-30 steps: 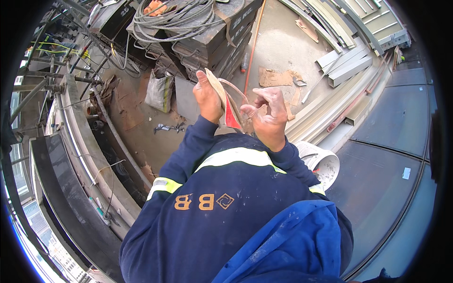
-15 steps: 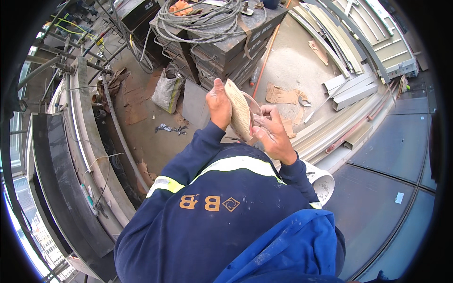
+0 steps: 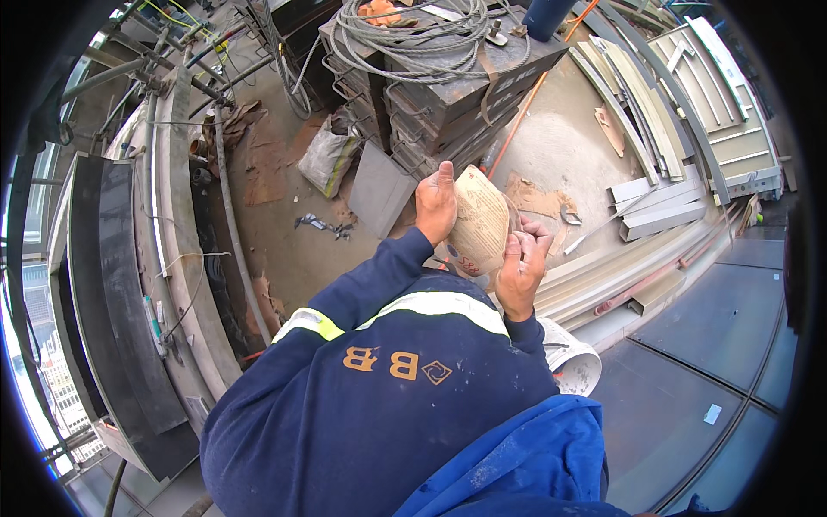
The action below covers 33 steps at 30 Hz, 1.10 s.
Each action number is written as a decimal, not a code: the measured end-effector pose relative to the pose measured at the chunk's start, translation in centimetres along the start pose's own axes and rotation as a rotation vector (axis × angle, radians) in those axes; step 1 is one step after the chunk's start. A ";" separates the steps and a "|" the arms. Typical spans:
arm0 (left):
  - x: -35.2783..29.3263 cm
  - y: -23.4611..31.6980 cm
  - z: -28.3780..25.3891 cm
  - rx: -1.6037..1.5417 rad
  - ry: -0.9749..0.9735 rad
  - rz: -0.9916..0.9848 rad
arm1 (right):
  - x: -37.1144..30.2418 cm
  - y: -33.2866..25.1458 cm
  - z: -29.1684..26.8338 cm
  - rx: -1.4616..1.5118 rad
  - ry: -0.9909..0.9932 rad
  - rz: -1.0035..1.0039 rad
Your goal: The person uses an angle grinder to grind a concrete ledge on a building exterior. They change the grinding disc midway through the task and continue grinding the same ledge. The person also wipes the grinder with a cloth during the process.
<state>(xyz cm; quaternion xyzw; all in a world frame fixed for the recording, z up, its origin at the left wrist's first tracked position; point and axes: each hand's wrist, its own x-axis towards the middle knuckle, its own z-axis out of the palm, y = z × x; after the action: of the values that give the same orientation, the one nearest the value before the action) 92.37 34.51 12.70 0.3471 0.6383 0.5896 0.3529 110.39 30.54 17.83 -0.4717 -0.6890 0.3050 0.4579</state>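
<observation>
Tan sheet point(image 3: 481, 217), one seen, between left hand point(image 3: 438, 205) and right hand point(image 3: 522, 271); one bucket point(image 3: 587, 367).

Left hand point(image 3: 437, 207) with thumb point(image 3: 445, 172) up, right hand point(image 3: 522, 269) a bit nearer, fingers point(image 3: 536, 233) curled in, left arm point(image 3: 375, 274) and right arm point(image 3: 527, 334) out in front

The navy long-sleeved top point(image 3: 345, 431) bears yellow-edged reflective bands point(image 3: 448, 308) and gold lettering point(image 3: 403, 365).
</observation>
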 end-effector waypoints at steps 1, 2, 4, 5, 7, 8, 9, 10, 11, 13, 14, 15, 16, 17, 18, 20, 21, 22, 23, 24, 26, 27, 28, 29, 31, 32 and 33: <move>-0.2 0.4 0.0 0.015 -0.011 -0.009 | 0.1 0.0 -0.1 -0.012 0.017 -0.004; -0.1 0.1 0.1 0.037 -0.004 -0.002 | 0.2 0.1 -0.1 0.003 0.017 -0.002; -0.5 0.6 -0.3 -0.018 -0.015 0.106 | 0.2 0.8 -0.3 0.053 -0.005 0.091; -0.8 0.8 -0.4 -0.046 -0.020 0.159 | 0.2 1.2 -0.4 0.075 -0.016 0.138; -0.4 -0.2 -1.7 0.030 -0.055 0.359 | 0.4 1.3 -0.4 0.030 -0.040 0.077; -0.5 0.5 -1.9 0.031 -0.047 0.450 | 0.6 0.8 -0.5 0.006 -0.061 0.035; -0.4 1.1 -2.1 0.032 -0.040 0.540 | 0.8 0.5 -0.5 -0.017 -0.082 -0.007; -0.4 1.7 -2.5 0.024 -0.045 0.519 | 0.9 0.6 -0.7 -0.061 -0.150 -0.055; -0.3 1.8 -2.8 0.044 -0.051 0.519 | 1.2 1.0 -1.1 -0.107 -0.220 -0.101; 0.0 1.9 -3.5 0.081 -0.055 0.530 | 1.6 1.1 -1.2 -0.105 -0.323 -0.117; -0.1 1.5 -3.7 0.055 -0.046 0.521 | 1.8 0.9 -1.1 -0.057 -0.356 -0.087; -0.2 1.5 -3.9 0.054 -0.061 0.532 | 2.0 0.7 -0.9 -0.009 -0.390 -0.057; -0.5 1.3 -4.2 0.054 -0.073 0.543 | 1.9 1.2 -0.2 0.152 -0.401 0.065; -0.8 1.1 -4.6 0.056 -0.085 0.554 | 1.8 1.4 0.1 0.172 -0.346 0.108; -0.9 0.8 -5.1 0.040 -0.061 0.526 | 1.6 1.5 0.4 0.192 -0.290 0.150; -0.8 0.1 -6.8 0.035 0.000 0.500 | 1.2 0.2 2.2 0.209 -0.165 0.172; -0.7 -0.4 -7.7 0.033 0.029 0.487 | 1.1 -0.4 2.9 0.175 -0.139 0.142; -0.2 -1.3 -9.3 0.050 0.094 0.436 | 0.9 -1.0 3.7 0.141 -0.107 0.115; 1.0 -2.4 -11.5 0.062 0.156 0.394 | 0.9 -1.7 4.5 0.106 -0.068 0.079; 2.2 -3.8 -14.3 0.086 0.272 0.315 | 1.1 -1.3 4.6 0.045 0.016 0.085; 4.9 -7.4 -20.8 0.114 0.450 0.200 | 2.3 -0.2 4.2 0.230 0.188 0.242; 6.0 -9.2 -23.8 0.113 0.521 0.160 | 2.7 0.2 3.9 0.319 0.273 0.321; 6.6 -10.6 -26.0 0.180 0.483 0.147 | 3.1 0.7 3.8 0.361 0.292 0.329; 7.1 -11.2 -27.9 0.247 0.449 0.135 | 3.6 0.9 3.7 0.404 0.308 0.335; 8.5 -12.2 -29.1 0.364 0.356 0.184 | 3.5 0.1 4.2 0.002 0.336 0.256; 9.2 -12.2 -28.9 0.416 0.301 0.246 | 3.4 -1.6 5.0 -0.159 0.323 0.228; 10.0 -12.1 -28.6 0.466 0.243 0.308 | 3.2 -2.8 5.8 -0.321 0.310 0.201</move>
<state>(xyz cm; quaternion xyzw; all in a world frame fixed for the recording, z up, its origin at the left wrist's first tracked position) 62.36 27.79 1.82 0.4383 0.7339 0.5108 0.0914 103.57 32.50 19.03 -0.6458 -0.6000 0.1595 0.4445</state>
